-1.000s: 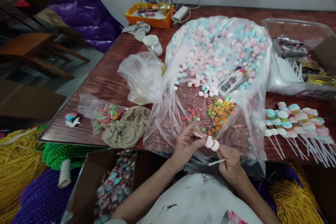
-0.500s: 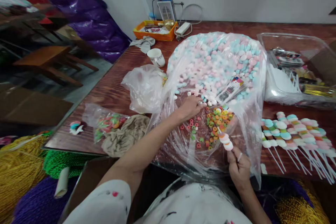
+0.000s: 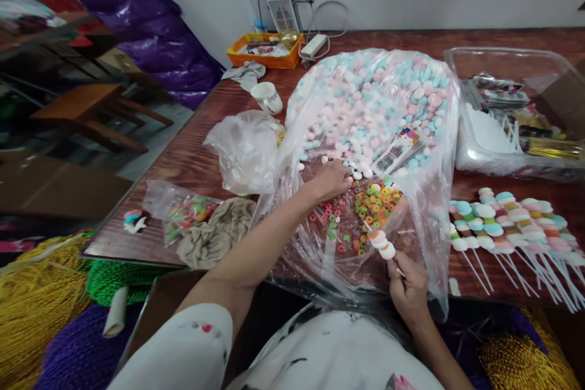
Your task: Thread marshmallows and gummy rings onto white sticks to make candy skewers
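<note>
My right hand [image 3: 410,287] is closed on a stick that carries a few pink and white marshmallows [image 3: 382,244], its bare tip pointing up and left. At the near edge of a heap of pink, blue and white marshmallows [image 3: 365,97] is my left hand [image 3: 333,180], its fingers curled down; what they hold, if anything, is hidden. The heap lies in a large clear plastic bag. Coloured ring candies [image 3: 375,203] are scattered on the plastic between my hands. Printed cards [image 3: 397,151] rest on the marshmallows.
Several finished marshmallow skewers [image 3: 512,222] lie at the right, below a clear plastic bin [image 3: 521,164]. On the left are a cup [image 3: 266,98], a crumpled bag [image 3: 244,152], a bag of candies [image 3: 189,213] and a brown cloth [image 3: 217,234]. An orange tray [image 3: 274,61] stands behind.
The view has shifted slightly. My left hand's fingers have curled in at the marshmallows. My right hand has moved a little left, still with the skewer.
</note>
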`<state>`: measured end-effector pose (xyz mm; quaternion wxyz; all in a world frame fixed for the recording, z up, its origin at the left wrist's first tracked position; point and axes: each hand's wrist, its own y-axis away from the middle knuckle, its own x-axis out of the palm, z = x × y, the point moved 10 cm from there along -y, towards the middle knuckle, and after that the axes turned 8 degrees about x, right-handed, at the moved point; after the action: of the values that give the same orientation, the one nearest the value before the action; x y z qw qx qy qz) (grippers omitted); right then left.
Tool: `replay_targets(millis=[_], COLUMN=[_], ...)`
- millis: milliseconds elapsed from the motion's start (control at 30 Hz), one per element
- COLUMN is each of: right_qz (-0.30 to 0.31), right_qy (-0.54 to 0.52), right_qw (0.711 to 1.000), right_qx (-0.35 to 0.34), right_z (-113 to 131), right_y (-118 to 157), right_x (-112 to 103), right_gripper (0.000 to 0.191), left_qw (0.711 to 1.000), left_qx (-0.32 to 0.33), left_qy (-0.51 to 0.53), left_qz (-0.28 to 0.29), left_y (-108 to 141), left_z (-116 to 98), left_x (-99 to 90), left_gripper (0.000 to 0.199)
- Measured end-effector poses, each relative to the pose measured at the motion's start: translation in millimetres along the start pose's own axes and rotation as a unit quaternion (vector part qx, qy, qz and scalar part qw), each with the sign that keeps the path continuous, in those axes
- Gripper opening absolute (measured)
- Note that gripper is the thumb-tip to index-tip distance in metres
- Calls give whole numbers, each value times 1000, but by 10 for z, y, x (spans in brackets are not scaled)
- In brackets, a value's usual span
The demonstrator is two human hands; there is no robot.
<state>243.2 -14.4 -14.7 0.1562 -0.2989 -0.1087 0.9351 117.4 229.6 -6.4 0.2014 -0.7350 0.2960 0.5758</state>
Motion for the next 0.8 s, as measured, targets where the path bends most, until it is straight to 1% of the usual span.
replay_targets(millis=[100, 167, 233, 267, 300, 333, 367, 400, 433, 467, 567, 633, 700, 800], right_qz=[-1, -3, -9, -11, -11, -11, -10, -8, -7, -3, 36, 74, 100, 117], right_qy=[20, 20, 13, 9, 4, 2, 3, 9, 17, 27, 38, 30, 28, 38], right_qw=[1000, 1000, 1000, 1000, 1000, 1000, 1000, 999, 999, 998, 995, 992, 990, 989], right_qx=[-7, -10, -13, -16, -18, -20, -23, -30, -40, -52, -87, -95, -93, -79], right_z=[-10, -9, 6, 17, 30, 47, 67, 96, 135, 183, 343, 426, 479, 498], right_y=[20, 20, 9, 0, -10, -18, -25, -27, -23, -15, 34, 76, 114, 157], right_x=[22, 28, 14, 3, -8, -20, -31, -39, -44, -40, 44, 133, 201, 252], right_gripper=[18, 20, 19, 18, 18, 17, 17, 16, 16, 15, 18, 23, 26, 25], left_qw=[999, 997, 994, 988, 974, 947, 906, 862, 827, 808, 782, 755, 730, 706], left_qx=[-5, -10, -13, -17, -22, -30, -41, -53, -68, -82, -121, -135, -140, -141], left_qy=[31, 56, 83, 124, 190, 278, 375, 457, 511, 537, 563, 593, 620, 645], left_qz=[-29, -53, -72, -95, -124, -158, -191, -212, -225, -230, -238, -244, -252, -255], left_y=[-51, -37, 57, 145, 262, 406, 570, 740, 911, 1074, 1483, 1664, 1785, 1888], left_z=[-96, -135, -153, -146, -129, -99, -62, -38, -28, -36, -82, -112, -131, -147], left_x=[6, 12, 21, 5, -15, -35, -40, -23, 1, 26, 96, 154, 202, 260], left_gripper=[14, 13, 13, 15, 20, 27, 32, 34, 31, 27, 20, 22, 24, 24])
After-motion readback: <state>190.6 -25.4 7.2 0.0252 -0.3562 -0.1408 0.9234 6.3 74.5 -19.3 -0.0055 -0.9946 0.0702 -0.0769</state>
